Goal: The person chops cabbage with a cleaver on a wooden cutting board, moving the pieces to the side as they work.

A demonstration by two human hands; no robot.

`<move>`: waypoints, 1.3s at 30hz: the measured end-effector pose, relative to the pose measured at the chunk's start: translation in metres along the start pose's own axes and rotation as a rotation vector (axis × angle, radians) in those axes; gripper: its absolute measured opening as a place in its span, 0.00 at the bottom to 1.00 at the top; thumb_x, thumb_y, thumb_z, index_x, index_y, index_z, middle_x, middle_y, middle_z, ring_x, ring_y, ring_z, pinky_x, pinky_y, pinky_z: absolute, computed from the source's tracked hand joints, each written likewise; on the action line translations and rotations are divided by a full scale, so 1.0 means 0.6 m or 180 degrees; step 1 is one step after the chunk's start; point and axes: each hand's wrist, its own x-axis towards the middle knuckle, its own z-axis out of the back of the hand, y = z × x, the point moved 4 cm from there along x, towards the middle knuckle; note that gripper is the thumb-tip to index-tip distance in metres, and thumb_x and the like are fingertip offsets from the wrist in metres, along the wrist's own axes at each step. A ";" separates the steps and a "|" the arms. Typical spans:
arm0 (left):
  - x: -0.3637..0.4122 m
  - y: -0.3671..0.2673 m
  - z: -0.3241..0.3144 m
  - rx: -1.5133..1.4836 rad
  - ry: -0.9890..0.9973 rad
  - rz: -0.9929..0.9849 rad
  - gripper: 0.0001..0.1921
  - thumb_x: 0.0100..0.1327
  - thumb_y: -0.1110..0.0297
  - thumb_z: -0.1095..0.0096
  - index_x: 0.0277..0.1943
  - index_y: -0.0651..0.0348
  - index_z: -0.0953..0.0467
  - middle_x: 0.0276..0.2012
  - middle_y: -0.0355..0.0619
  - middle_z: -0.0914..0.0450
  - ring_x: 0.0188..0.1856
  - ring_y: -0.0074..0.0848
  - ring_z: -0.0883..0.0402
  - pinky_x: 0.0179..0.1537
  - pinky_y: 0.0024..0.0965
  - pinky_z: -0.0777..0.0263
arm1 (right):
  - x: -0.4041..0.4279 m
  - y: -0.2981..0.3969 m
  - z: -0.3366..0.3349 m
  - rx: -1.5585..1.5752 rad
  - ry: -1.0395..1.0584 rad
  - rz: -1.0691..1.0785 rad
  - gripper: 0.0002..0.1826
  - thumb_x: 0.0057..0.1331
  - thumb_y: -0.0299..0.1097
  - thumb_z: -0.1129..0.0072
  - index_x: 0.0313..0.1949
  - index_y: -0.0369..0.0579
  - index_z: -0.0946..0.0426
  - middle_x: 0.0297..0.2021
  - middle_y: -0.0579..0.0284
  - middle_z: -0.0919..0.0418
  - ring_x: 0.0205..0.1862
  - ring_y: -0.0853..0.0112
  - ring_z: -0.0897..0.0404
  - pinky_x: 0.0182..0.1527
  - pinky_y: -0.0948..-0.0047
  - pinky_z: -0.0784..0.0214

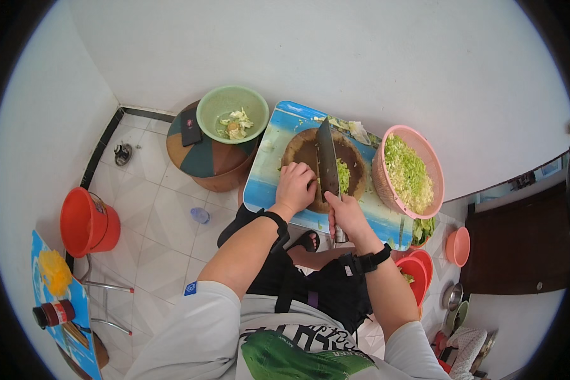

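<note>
My right hand [347,214] grips the handle of a cleaver [328,159]. Its broad blade lies across a round wooden chopping board [297,145]. Shredded green leafy vegetable [343,175] is on the board, to the right of the blade. My left hand [294,189] rests at the board's left front, fingers curled, close beside the blade. Whatever is under those fingers is mostly hidden; only a speck of green shows by the blade. The board stands on a small table with a blue beach-print top [261,183].
A pink basket [384,190] heaped with shredded greens stands at the table's right. Leaf scraps [344,124] lie along the back edge. At left, a green colander [209,114] sits on a round stool [204,164]. Red buckets [88,223] and basins [420,270] stand on the floor.
</note>
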 end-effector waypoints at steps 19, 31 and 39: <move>0.000 -0.002 -0.001 -0.0101 -0.0013 0.0058 0.05 0.55 0.72 0.28 0.34 0.55 0.18 0.39 0.41 0.22 0.49 0.41 0.24 0.53 0.43 0.32 | 0.084 0.037 0.004 0.0064 -0.0474 0.0325 0.27 0.79 0.46 0.47 0.25 0.40 0.29 0.12 0.55 0.28 0.10 0.63 0.26 0.13 0.62 0.34; -0.002 0.001 -0.002 -0.0009 -0.0005 -0.0001 0.05 0.55 0.72 0.28 0.33 0.54 0.19 0.39 0.41 0.22 0.49 0.39 0.24 0.53 0.42 0.32 | -0.012 0.001 0.003 0.0180 -0.0016 -0.0002 0.24 0.79 0.47 0.47 0.32 0.36 0.29 0.15 0.54 0.27 0.12 0.62 0.25 0.16 0.60 0.29; 0.000 -0.001 -0.001 0.0030 0.0001 -0.0026 0.05 0.55 0.72 0.28 0.33 0.54 0.19 0.39 0.40 0.22 0.48 0.39 0.24 0.52 0.42 0.32 | -0.033 0.001 -0.005 0.0197 -0.0073 -0.0041 0.22 0.79 0.48 0.46 0.32 0.43 0.29 0.15 0.58 0.27 0.12 0.66 0.27 0.15 0.64 0.33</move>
